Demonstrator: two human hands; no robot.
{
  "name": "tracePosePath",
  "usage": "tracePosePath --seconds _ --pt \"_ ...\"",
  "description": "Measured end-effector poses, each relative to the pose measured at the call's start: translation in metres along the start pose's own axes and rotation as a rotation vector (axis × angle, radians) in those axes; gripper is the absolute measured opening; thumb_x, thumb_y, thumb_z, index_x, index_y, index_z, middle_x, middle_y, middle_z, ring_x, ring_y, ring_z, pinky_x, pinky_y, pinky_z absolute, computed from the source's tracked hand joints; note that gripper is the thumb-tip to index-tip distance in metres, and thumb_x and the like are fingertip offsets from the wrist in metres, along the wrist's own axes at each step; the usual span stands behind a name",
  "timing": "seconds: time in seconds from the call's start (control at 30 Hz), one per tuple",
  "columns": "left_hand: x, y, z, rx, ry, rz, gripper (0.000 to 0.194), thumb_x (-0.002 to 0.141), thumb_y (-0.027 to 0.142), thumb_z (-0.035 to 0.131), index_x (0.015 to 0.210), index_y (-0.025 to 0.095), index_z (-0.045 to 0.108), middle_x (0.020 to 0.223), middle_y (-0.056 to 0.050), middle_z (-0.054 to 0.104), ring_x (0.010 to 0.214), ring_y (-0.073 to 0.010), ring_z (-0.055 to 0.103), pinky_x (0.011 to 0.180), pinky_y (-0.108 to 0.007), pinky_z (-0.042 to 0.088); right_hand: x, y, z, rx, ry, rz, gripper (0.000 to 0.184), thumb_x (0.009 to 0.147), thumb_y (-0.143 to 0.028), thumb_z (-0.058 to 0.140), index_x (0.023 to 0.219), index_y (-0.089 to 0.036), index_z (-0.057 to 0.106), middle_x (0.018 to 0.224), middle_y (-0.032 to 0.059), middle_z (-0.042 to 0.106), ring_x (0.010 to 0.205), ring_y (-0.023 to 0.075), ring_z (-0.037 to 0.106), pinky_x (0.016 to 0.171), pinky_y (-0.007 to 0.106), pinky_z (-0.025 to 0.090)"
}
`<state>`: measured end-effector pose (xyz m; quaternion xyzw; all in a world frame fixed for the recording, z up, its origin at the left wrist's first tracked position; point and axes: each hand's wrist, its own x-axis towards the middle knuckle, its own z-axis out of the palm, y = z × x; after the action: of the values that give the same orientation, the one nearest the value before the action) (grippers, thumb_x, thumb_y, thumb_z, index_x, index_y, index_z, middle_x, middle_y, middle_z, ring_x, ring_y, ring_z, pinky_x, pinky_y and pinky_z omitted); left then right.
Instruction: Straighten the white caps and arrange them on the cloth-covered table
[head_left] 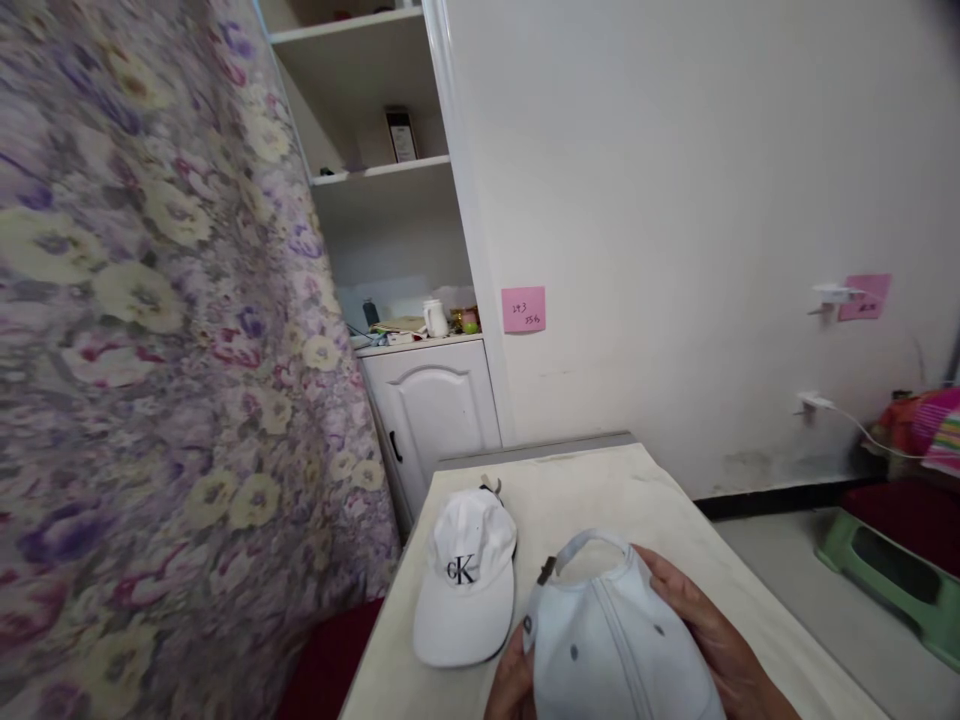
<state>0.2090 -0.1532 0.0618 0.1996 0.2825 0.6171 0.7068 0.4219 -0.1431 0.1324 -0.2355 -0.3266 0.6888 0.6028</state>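
A pale blue baseball cap (622, 640) is held between my two hands above the near part of the table, its back strap and dark buckle pointing away from me. My left hand (514, 675) grips the cap's left side, partly hidden behind it. Along the right side, my right hand (701, 620) is closed on the cap, its thumb side near the strap opening. To the left, a white baseball cap (469, 570) with black "CK" letters lies on the table, brim toward me.
The table (600, 490) has a cream cover and meets the wall. A floral curtain (165, 350) hangs at the left. Behind it stands a shelf cabinet (435, 400) with a white jug (435, 318). A green stool (892, 570) is on the right, below plugged-in chargers (814, 401).
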Motion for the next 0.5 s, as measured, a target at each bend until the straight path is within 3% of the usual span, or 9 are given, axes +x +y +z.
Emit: tracePosePath --seconds 0.17,0.33,0.5 --pt "-0.006 0.013 0.011 -0.003 -0.091 0.012 0.040 0.066 0.026 0.085 0.105 0.024 0.079 0.112 -0.011 0.079 0.116 -0.0371 0.068 0.107 -0.048 0.045 0.007 0.013 -0.005 0.131 -0.097 0.100 0.029 0.080 -0.035 0.076 0.109 -0.030 0.076 0.109 0.0069 0.079 0.103 0.0278 0.071 0.100 0.041 0.051" --pt "-0.004 0.017 0.007 0.057 -0.155 0.044 0.044 0.070 0.034 0.084 0.113 0.024 0.077 0.117 -0.011 0.078 0.120 -0.0359 0.065 0.110 -0.047 0.043 0.015 0.015 -0.009 0.139 -0.163 0.129 0.032 0.079 -0.032 0.077 0.110 -0.028 0.075 0.112 0.0079 0.077 0.102 0.0278 0.070 0.097 0.040 0.051" --pt "0.007 0.015 -0.001 0.008 -0.077 0.060 0.058 0.062 0.034 0.089 0.118 0.030 0.074 0.124 -0.009 0.076 0.122 -0.0369 0.064 0.112 -0.048 0.042 0.014 0.011 -0.007 0.094 -0.147 0.148 0.039 0.077 -0.039 0.077 0.114 -0.029 0.073 0.117 0.0100 0.076 0.102 0.0299 0.071 0.096 0.043 0.052"
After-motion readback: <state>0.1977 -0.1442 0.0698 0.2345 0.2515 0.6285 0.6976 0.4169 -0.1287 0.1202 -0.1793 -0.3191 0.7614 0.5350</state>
